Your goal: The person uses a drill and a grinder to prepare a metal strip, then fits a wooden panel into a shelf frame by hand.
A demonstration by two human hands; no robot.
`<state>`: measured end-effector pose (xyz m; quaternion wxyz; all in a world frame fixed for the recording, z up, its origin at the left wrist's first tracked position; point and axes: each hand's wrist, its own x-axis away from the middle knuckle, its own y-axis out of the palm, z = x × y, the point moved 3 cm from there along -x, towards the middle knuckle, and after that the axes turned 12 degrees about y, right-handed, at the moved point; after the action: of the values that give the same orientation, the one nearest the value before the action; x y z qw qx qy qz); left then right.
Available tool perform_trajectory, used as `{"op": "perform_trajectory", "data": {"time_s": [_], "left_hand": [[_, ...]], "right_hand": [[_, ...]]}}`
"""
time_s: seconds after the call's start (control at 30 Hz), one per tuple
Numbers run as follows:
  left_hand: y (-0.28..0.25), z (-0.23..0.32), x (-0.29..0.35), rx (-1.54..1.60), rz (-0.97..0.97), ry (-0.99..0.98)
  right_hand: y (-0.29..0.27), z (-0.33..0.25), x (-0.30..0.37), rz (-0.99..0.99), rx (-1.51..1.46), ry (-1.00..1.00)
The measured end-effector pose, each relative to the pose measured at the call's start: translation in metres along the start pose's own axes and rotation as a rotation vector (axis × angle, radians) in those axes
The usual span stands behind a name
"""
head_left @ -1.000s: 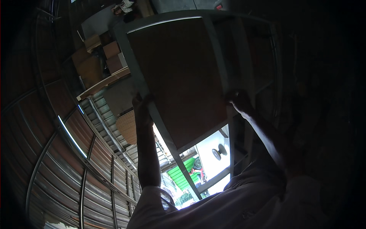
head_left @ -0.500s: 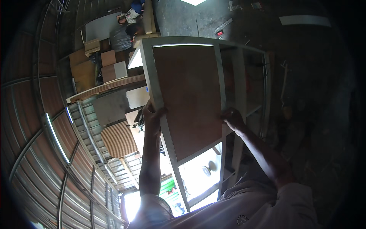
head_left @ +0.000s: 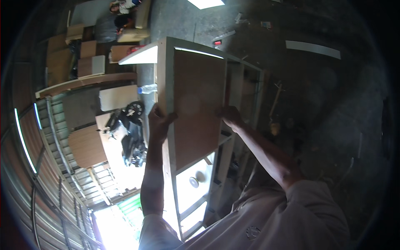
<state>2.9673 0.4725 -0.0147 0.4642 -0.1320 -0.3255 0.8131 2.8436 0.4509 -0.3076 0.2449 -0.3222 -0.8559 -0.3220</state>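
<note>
In front of me stands a tall, pale wooden cabinet frame (head_left: 166, 83) with a flat brown panel (head_left: 198, 96) filling its upper opening. A thin bright gap shows along the panel's top edge. My left hand (head_left: 160, 123) is wrapped round the frame's left upright, its thumb on the front near the panel's edge. At the panel's right edge, my right hand (head_left: 230, 116) is closed round the upright there; its fingertips are partly hidden. Below the panel, light comes through an open bay with a round pale object (head_left: 193, 182) in it.
A white board (head_left: 143, 56) juts out at the frame's upper left. Beyond it are a motorcycle (head_left: 132, 133), a clear bottle (head_left: 148, 89) and stacked boards (head_left: 89, 62). People (head_left: 123, 16) are at the far left. A pale strip (head_left: 312, 49) lies on the floor at the right.
My view has swung, so the room behind has slid left and more of the motorcycle shows. The frame now shows more of its left side. Both hands keep their places on it.
</note>
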Motion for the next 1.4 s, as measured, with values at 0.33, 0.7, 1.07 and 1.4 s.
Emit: {"op": "perform_trajectory", "data": {"time_s": [0.33, 0.7, 1.07, 1.4], "left_hand": [[-0.003, -0.006, -0.002, -0.09, -0.002, 0.002], [-0.001, 0.006, -0.005, -0.072, 0.043, 0.031], [-0.005, -0.004, -0.007, -0.25, 0.074, -0.035], [-0.013, -0.022, 0.003, -0.347, 0.176, -0.027]], "right_hand": [[0.014, -0.021, -0.001, 0.022, -0.09, 0.282], [0.003, -0.035, -0.004, 0.074, 0.108, 0.32], [-0.027, -0.032, -0.024, -0.298, -0.142, 0.414], [-0.04, -0.041, -0.025, -0.525, -0.22, 0.346]]}}
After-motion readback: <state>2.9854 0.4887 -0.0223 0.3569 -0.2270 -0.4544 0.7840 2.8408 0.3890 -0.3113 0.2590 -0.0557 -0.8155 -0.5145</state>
